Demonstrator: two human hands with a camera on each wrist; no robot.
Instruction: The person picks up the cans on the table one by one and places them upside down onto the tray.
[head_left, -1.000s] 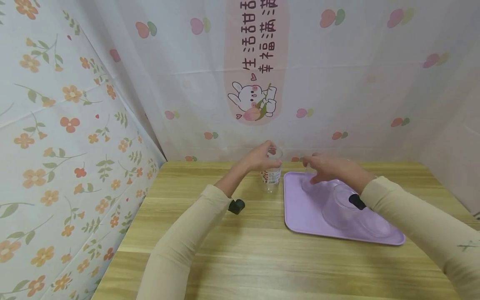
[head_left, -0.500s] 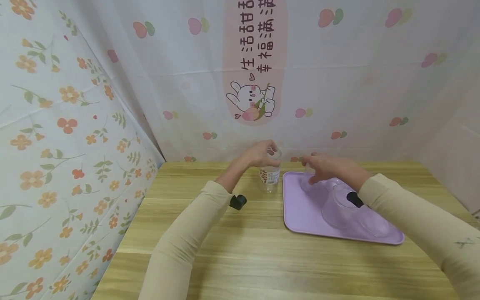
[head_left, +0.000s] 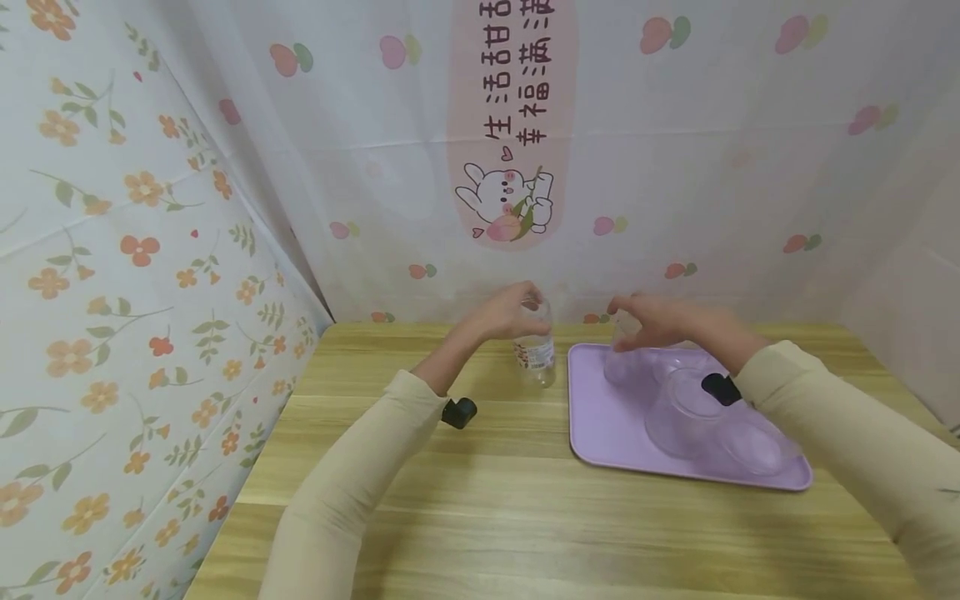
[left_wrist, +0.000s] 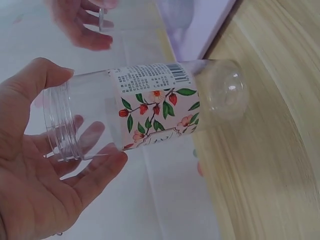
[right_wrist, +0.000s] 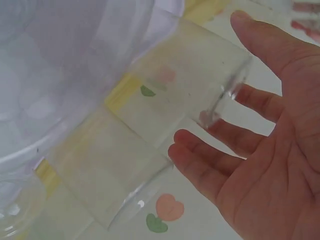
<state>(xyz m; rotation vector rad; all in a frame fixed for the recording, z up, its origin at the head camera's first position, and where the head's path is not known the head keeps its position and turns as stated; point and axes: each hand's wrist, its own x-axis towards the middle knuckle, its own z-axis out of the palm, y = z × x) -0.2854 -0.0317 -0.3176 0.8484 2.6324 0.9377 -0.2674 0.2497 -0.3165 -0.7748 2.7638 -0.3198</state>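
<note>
In the head view, my left hand grips a clear plastic jar near its rim, left of the tray. The jar leans slightly. The left wrist view shows its threaded mouth, with no lid on it, and a pink floral label. My right hand is over the back left of the purple tray, around the top of a clear cup. In the right wrist view, the fingers of that hand are spread beside the cup, and the thumb stands apart from it.
On the tray, a larger clear container stands near the middle, with another clear round piece to its right. A second clear cup shows in the right wrist view. A patterned curtain hangs behind the wooden table.
My left hand has moved slightly left, and the jar now leans with its top to the left. My right hand has risen a little above the cup.
</note>
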